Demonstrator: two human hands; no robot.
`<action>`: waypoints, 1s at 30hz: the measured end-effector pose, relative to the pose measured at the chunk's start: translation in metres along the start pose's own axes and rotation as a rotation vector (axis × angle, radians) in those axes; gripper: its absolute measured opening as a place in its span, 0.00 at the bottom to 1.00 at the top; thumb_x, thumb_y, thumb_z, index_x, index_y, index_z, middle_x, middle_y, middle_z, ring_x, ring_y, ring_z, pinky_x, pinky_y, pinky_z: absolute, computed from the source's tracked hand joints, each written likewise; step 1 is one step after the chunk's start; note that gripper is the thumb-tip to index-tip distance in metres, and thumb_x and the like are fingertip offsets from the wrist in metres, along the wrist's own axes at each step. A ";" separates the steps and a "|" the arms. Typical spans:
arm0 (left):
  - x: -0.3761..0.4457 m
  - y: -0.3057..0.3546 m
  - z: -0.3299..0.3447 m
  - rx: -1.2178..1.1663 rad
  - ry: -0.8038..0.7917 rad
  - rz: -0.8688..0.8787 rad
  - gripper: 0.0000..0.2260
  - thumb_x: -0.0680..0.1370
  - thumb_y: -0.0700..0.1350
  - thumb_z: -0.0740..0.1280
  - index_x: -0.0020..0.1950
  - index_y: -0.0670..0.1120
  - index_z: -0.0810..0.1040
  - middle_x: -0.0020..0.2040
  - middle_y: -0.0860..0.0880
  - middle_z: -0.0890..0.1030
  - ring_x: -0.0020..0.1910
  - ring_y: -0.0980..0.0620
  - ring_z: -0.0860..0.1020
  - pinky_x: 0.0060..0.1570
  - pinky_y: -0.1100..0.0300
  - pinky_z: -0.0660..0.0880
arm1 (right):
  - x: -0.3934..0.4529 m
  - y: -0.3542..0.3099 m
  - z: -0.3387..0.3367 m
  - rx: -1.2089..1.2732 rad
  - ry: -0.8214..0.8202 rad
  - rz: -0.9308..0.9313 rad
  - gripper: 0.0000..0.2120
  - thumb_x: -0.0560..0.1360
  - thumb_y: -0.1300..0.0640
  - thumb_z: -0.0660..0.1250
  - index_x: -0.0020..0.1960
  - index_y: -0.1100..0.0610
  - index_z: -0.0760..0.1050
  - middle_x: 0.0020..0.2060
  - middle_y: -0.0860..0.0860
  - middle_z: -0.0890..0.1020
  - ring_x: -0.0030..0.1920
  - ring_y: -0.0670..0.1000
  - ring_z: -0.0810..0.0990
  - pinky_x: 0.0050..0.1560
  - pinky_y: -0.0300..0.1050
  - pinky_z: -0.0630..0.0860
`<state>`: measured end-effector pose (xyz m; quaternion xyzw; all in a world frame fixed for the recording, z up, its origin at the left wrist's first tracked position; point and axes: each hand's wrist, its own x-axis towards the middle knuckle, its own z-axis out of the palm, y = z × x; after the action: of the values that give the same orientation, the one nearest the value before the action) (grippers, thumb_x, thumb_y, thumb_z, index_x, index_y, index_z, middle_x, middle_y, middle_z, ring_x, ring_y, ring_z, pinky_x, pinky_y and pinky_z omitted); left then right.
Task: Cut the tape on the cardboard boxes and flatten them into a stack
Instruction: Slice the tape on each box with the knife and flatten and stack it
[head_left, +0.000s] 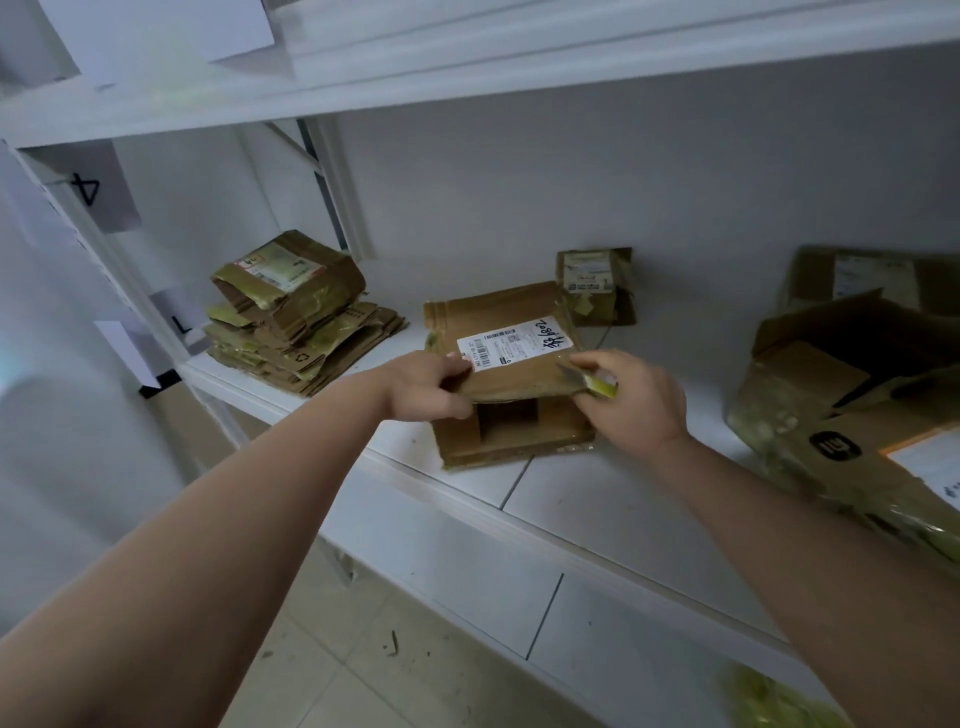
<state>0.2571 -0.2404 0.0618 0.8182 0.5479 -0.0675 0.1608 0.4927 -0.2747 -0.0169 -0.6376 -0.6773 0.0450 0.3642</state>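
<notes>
One small cardboard box (511, 374) sits mid-shelf in front of us, label up, near end gaping. Our left hand (426, 384) pinches the top flap's left corner; our right hand (631, 397) is curled round a yellow-handled cutter (587, 382) with the blade at the flap's right edge. Looks light and floppy, and the glossy tape is probably slick, so we'd hold it by the bare cardboard edges. Off to the left is the flattened stack (298, 325); a little box (597, 286) sits behind, and bigger opened boxes (852, 374) wait on the right of the white shelf (597, 519).
</notes>
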 end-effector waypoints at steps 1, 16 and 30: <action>0.001 -0.002 -0.001 -0.073 0.015 0.001 0.38 0.68 0.61 0.61 0.77 0.50 0.60 0.76 0.47 0.63 0.72 0.48 0.63 0.66 0.57 0.61 | 0.003 -0.001 -0.002 0.065 -0.001 0.061 0.19 0.71 0.48 0.72 0.61 0.44 0.75 0.54 0.43 0.81 0.53 0.51 0.78 0.43 0.40 0.70; 0.026 -0.026 0.022 -0.515 0.492 -0.053 0.25 0.72 0.60 0.69 0.61 0.47 0.71 0.53 0.50 0.77 0.51 0.49 0.77 0.50 0.52 0.78 | 0.027 -0.001 0.022 0.345 0.216 0.136 0.15 0.75 0.45 0.67 0.54 0.56 0.73 0.46 0.47 0.77 0.48 0.50 0.77 0.42 0.46 0.75; 0.025 -0.023 0.035 -0.511 0.554 -0.130 0.23 0.76 0.61 0.65 0.62 0.45 0.72 0.54 0.47 0.79 0.53 0.47 0.77 0.52 0.50 0.76 | 0.019 -0.007 0.028 0.576 0.217 0.195 0.15 0.79 0.45 0.61 0.49 0.56 0.78 0.42 0.48 0.79 0.41 0.43 0.78 0.39 0.38 0.73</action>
<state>0.2474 -0.2226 0.0176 0.7025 0.6205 0.2849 0.2009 0.4733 -0.2473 -0.0255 -0.5712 -0.5298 0.2013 0.5937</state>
